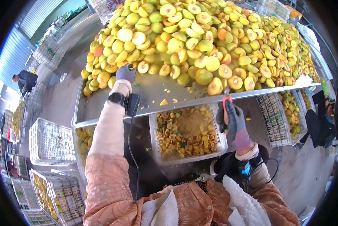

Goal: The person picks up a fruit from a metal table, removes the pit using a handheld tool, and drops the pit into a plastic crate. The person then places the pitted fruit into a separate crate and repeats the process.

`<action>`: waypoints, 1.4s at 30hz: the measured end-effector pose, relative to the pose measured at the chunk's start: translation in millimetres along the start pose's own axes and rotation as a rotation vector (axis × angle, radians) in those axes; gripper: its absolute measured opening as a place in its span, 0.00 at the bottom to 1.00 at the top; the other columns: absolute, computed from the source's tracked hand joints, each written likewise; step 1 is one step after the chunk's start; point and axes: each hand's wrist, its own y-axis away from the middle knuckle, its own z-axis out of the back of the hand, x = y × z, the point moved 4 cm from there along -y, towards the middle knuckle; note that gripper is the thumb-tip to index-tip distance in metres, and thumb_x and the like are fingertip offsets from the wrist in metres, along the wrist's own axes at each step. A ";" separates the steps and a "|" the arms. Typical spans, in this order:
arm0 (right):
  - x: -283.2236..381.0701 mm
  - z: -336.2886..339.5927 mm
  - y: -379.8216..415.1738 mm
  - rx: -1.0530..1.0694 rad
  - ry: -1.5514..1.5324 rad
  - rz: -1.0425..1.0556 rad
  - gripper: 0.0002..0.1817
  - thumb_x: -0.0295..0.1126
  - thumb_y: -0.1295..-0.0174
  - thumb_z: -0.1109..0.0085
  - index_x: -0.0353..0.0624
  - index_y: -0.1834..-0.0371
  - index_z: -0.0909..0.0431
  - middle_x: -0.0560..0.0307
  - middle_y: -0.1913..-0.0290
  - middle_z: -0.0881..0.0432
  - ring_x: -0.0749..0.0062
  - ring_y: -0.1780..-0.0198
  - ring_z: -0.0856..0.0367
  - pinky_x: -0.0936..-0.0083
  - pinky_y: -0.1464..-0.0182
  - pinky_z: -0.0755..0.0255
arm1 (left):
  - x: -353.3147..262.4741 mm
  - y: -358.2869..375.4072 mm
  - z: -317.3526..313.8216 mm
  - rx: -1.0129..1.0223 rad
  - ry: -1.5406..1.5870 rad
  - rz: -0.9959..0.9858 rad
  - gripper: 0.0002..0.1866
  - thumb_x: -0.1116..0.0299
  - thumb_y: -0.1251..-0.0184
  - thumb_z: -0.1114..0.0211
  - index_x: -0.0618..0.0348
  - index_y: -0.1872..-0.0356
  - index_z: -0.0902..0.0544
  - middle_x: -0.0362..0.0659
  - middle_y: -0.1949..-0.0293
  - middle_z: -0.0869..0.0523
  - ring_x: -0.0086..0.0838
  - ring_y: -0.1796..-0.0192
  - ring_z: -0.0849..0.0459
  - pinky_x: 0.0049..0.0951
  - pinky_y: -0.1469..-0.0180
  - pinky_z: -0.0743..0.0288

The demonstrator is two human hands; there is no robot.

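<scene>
A big heap of yellow-green fruit, some of it cut, covers a steel table. My left hand, in a grey glove, reaches up to the near left edge of the heap and touches the fruit there; its fingers curl away from me, so what they hold is hidden. My right hand, in a dark glove, sits just below the table's front rim, closed around a small knife with a red handle whose blade points up. Cables run from devices on both wrists.
Under the table's rim stands a white crate of pits and scraps. A crate of fruit stands to the right, with more crates at left and lower left. One person stands far left, another at right.
</scene>
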 end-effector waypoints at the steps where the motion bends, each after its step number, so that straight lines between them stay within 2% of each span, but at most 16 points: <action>1: 0.7 -1.1 -0.5 -0.031 0.041 -0.019 0.21 0.48 0.33 0.53 0.41 0.73 0.28 0.61 0.83 0.28 0.82 0.85 0.35 0.85 0.85 0.43 | 6.3 -20.4 -15.3 -0.010 -0.107 -0.010 0.17 0.60 0.45 0.37 0.63 0.60 0.19 0.51 0.69 0.16 0.35 0.74 0.16 0.32 0.69 0.24; 2: -1.3 -1.0 -2.7 -0.028 0.036 -0.011 0.20 0.47 0.34 0.53 0.40 0.72 0.28 0.62 0.83 0.28 0.83 0.85 0.35 0.85 0.84 0.43 | -4.6 -27.0 -20.8 -0.005 -0.102 -0.026 0.17 0.60 0.45 0.37 0.63 0.60 0.19 0.51 0.69 0.16 0.35 0.74 0.16 0.32 0.69 0.24; 4: -2.2 0.3 -6.3 -0.035 0.029 0.003 0.20 0.47 0.34 0.52 0.40 0.72 0.28 0.62 0.83 0.28 0.84 0.85 0.35 0.85 0.84 0.43 | -21.4 -33.4 -31.5 0.046 -0.365 -0.012 0.21 0.55 0.49 0.36 0.61 0.59 0.19 0.56 0.60 0.18 0.45 0.52 0.20 0.39 0.50 0.27; 15: -14.9 -13.1 6.2 -0.041 -0.008 -0.033 0.16 0.45 0.38 0.45 0.40 0.67 0.25 0.66 0.80 0.28 0.84 0.82 0.33 0.85 0.82 0.41 | -67.6 19.6 -30.4 0.289 -0.315 -0.362 0.29 0.55 0.54 0.31 0.58 0.50 0.24 0.54 0.53 0.20 0.44 0.53 0.20 0.36 0.49 0.27; 17: -18.1 -20.4 10.4 0.041 0.077 -0.026 0.17 0.45 0.38 0.44 0.40 0.63 0.23 0.68 0.80 0.28 0.86 0.82 0.35 0.85 0.81 0.41 | -87.0 52.0 -24.9 0.395 0.005 -0.299 0.24 0.60 0.52 0.31 0.61 0.53 0.23 0.52 0.58 0.17 0.39 0.61 0.17 0.32 0.56 0.24; 18: -10.4 -26.8 19.3 0.067 0.069 0.009 0.19 0.46 0.38 0.45 0.40 0.59 0.22 0.69 0.81 0.30 0.87 0.81 0.37 0.85 0.80 0.42 | -111.1 84.8 -12.7 0.446 0.549 0.000 0.19 0.66 0.50 0.30 0.64 0.59 0.24 0.47 0.65 0.18 0.29 0.68 0.17 0.25 0.67 0.23; 19: -14.7 -30.2 22.6 0.065 0.058 -0.001 0.19 0.46 0.38 0.45 0.40 0.59 0.22 0.69 0.81 0.30 0.87 0.81 0.37 0.85 0.80 0.42 | -115.8 101.8 -11.2 0.372 0.669 -0.053 0.17 0.69 0.49 0.31 0.65 0.61 0.25 0.43 0.67 0.20 0.24 0.67 0.18 0.20 0.73 0.25; 21: -25.6 -38.4 28.6 0.136 0.151 0.016 0.19 0.47 0.37 0.46 0.40 0.58 0.22 0.71 0.80 0.30 0.90 0.79 0.37 0.86 0.78 0.42 | -148.8 161.2 2.2 0.447 1.154 0.212 0.19 0.69 0.49 0.32 0.63 0.57 0.28 0.44 0.67 0.21 0.27 0.71 0.20 0.20 0.77 0.27; 23: -41.1 -47.2 33.6 0.161 0.158 -0.013 0.21 0.47 0.37 0.47 0.39 0.57 0.22 0.64 0.80 0.25 0.80 0.78 0.30 0.80 0.74 0.36 | -151.5 193.5 -3.1 0.490 1.307 0.229 0.19 0.66 0.42 0.36 0.64 0.53 0.28 0.45 0.66 0.21 0.29 0.68 0.19 0.24 0.71 0.23; 26: -53.4 -61.0 40.1 0.233 0.585 0.133 0.23 0.50 0.37 0.51 0.38 0.60 0.24 0.39 0.70 0.21 0.42 0.64 0.24 0.61 0.62 0.31 | -160.3 222.1 -16.4 0.631 1.767 0.339 0.21 0.59 0.34 0.46 0.67 0.48 0.30 0.49 0.56 0.22 0.34 0.59 0.19 0.28 0.59 0.22; 29: -66.2 -66.0 41.4 0.215 0.611 0.228 0.22 0.50 0.37 0.52 0.39 0.61 0.24 0.39 0.68 0.21 0.41 0.62 0.24 0.60 0.61 0.31 | -149.8 236.0 -23.9 0.272 1.611 0.461 0.23 0.56 0.31 0.50 0.67 0.47 0.31 0.48 0.55 0.22 0.34 0.54 0.21 0.31 0.52 0.24; 34: -69.0 -66.5 42.3 0.219 0.534 0.215 0.21 0.48 0.37 0.52 0.40 0.58 0.24 0.39 0.66 0.21 0.42 0.59 0.24 0.61 0.59 0.30 | -148.5 247.8 -23.7 0.196 1.325 0.162 0.19 0.58 0.33 0.48 0.63 0.51 0.27 0.47 0.58 0.21 0.33 0.56 0.20 0.30 0.53 0.25; 37: -65.4 -67.2 43.5 0.240 0.528 0.138 0.21 0.49 0.37 0.52 0.41 0.57 0.23 0.40 0.64 0.20 0.43 0.58 0.23 0.62 0.57 0.30 | -166.8 253.0 -8.9 0.024 0.729 -0.203 0.16 0.59 0.34 0.48 0.61 0.54 0.26 0.46 0.59 0.20 0.34 0.58 0.20 0.31 0.54 0.24; 39: -64.0 -68.7 44.2 0.236 0.503 0.107 0.18 0.41 0.35 0.49 0.33 0.61 0.25 0.43 0.72 0.21 0.69 0.68 0.23 0.70 0.64 0.31 | -167.0 254.4 -7.1 -0.132 0.526 -0.320 0.17 0.56 0.33 0.49 0.60 0.55 0.25 0.45 0.59 0.20 0.35 0.61 0.19 0.31 0.56 0.24; 40: -68.1 -69.9 43.8 0.238 0.503 0.105 0.18 0.41 0.35 0.49 0.33 0.61 0.25 0.43 0.72 0.21 0.69 0.68 0.23 0.70 0.64 0.31 | -167.6 252.6 -9.6 -0.132 0.525 -0.317 0.17 0.56 0.33 0.49 0.60 0.55 0.25 0.45 0.59 0.20 0.35 0.61 0.19 0.31 0.56 0.24; 42: -79.3 -72.4 42.1 0.249 0.421 0.064 0.23 0.52 0.38 0.52 0.41 0.58 0.23 0.41 0.64 0.20 0.45 0.57 0.22 0.63 0.55 0.30 | -157.6 246.8 -33.7 0.093 1.521 0.386 0.20 0.51 0.33 0.51 0.59 0.56 0.25 0.44 0.60 0.20 0.36 0.62 0.19 0.32 0.59 0.23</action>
